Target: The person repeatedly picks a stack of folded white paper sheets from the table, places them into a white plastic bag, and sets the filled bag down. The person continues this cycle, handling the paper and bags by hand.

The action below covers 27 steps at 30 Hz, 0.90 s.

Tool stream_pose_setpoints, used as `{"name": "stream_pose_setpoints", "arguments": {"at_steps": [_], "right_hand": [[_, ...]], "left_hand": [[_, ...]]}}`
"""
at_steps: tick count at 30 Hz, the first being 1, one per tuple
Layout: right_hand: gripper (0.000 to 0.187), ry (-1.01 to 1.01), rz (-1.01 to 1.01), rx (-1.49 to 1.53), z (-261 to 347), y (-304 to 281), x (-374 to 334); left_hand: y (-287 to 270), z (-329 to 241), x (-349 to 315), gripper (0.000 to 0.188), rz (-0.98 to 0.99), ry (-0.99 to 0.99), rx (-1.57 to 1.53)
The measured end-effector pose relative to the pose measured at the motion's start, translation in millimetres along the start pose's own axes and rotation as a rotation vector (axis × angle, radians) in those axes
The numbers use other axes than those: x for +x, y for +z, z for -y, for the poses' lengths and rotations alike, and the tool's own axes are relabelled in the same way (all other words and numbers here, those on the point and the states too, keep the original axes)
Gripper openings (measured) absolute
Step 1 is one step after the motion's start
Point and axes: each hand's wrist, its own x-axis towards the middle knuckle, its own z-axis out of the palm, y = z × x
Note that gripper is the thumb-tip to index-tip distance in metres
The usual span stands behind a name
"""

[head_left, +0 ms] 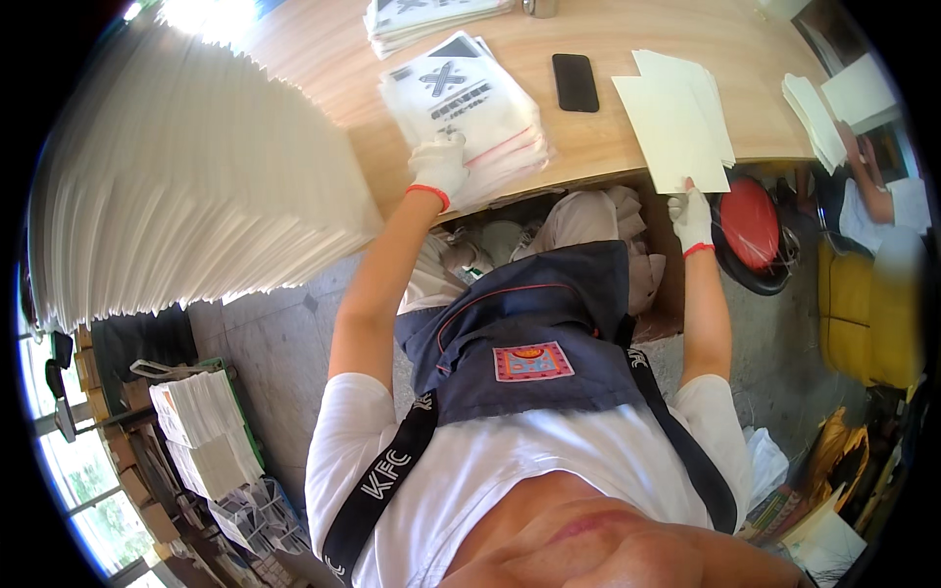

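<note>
My left hand [438, 165], in a white glove with a red cuff, rests on the near left part of a stack of printed white packets [480, 98]. The stack looks wrapped in clear film and is smeared near the hand, so its finger grip does not show. My right hand [692, 218], gloved alike with a bare thumb tip, pinches the near edge of some cream sheets [671, 132]. Those sheets lie fanned on the table and overhang its front edge slightly.
A tall pile of white paper [196, 176] stands at the left. Between the stacks lies a black phone [575, 82] on the wooden table [598, 29]. More printed packets [431, 20] sit farther back. A red round thing [749, 223] is below at right, near another person's arm [867, 181].
</note>
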Motion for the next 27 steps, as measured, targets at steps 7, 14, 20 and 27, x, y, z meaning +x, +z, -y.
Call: {"name": "stream_pose_setpoints", "arguments": {"at_steps": [7,14,20,27], "right_hand": [[0.026,-0.25,0.198,0.148,28,46,-60],[0.043,0.225,0.587,0.044,-6,79,-122],[0.04,0.268,0.426,0.233,-45,112,-142],[0.032,0.272,0.352,0.317,-80,122,-155]], "left_hand": [[36,34,10,0.021,-0.273,-0.002,-0.222],[46,46,4,0.01,-0.474,0.015,-0.382],[31,44,-7,0.01,-0.48,0.058,-0.668],[26,46,-15,0.018,-0.473,0.282,-0.75]]}}
